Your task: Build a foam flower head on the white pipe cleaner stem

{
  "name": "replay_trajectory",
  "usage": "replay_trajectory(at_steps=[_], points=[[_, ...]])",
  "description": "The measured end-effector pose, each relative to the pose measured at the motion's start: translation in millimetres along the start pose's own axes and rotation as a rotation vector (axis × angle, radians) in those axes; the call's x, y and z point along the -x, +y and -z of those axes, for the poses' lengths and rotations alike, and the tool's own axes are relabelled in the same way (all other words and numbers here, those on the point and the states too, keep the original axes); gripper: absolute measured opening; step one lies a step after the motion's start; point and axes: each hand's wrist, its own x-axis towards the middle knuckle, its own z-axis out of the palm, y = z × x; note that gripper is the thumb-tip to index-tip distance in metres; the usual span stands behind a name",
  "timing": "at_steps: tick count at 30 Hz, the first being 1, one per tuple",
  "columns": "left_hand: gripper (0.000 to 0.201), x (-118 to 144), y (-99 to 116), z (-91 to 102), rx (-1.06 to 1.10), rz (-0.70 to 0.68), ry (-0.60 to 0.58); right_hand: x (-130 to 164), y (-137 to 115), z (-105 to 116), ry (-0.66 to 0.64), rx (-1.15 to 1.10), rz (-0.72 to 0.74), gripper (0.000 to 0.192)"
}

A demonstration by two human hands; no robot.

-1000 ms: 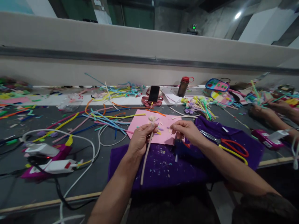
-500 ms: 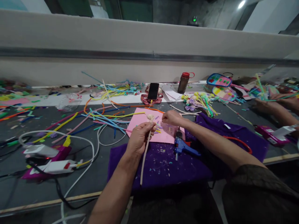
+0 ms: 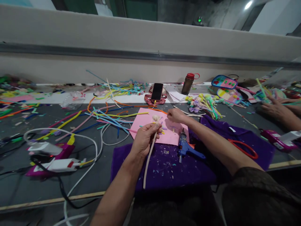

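Observation:
My left hand (image 3: 147, 138) pinches a cream pipe-cleaner flower (image 3: 150, 160) just under its fluffy head, and the long stem hangs down toward me. My right hand (image 3: 176, 116) is closed above the right part of a pink sheet (image 3: 138, 125); whatever its fingers hold, if anything, is hidden. Small lilac and yellow pieces lie on the sheet between the hands. Below my right forearm, a blue glue gun (image 3: 185, 147) rests with its nozzle over the sheet. Sheet and glue gun lie partly on a purple cloth (image 3: 164, 172) dotted with scraps.
Loose pipe cleaners (image 3: 113, 121) spread to the left, near power strips (image 3: 54, 160) with a white cable (image 3: 95, 150). Behind are a phone (image 3: 157, 91), a bottle (image 3: 187, 84) and a bunch of pipe-cleaner flowers (image 3: 204, 105). Another person's hands (image 3: 277, 108) are at far right.
The whole view has shifted slightly, so things sit a little further right. Both hands keep nearly the same pose, the left still gripping the flower. The other person's hand has moved a little.

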Motion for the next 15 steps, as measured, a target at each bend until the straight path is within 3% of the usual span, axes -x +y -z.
replay_trajectory(at_steps=[6,10,12,15], points=[[0.025,-1,-2,-0.9,-0.004,0.009,0.007,36,-1,15,0.051,-0.321,0.074,0.022],[0.025,-2,-5,-3.8,-0.022,0.047,-0.009,72,-19,20,0.046,-0.732,0.185,0.021],[0.024,-1,-6,-5.5,-0.028,0.080,-0.041,86,-27,24,0.063,-0.768,0.256,0.016],[0.024,0,-8,-8.0,-0.050,0.150,-0.092,96,-34,29,0.134,-0.648,0.358,0.012]])
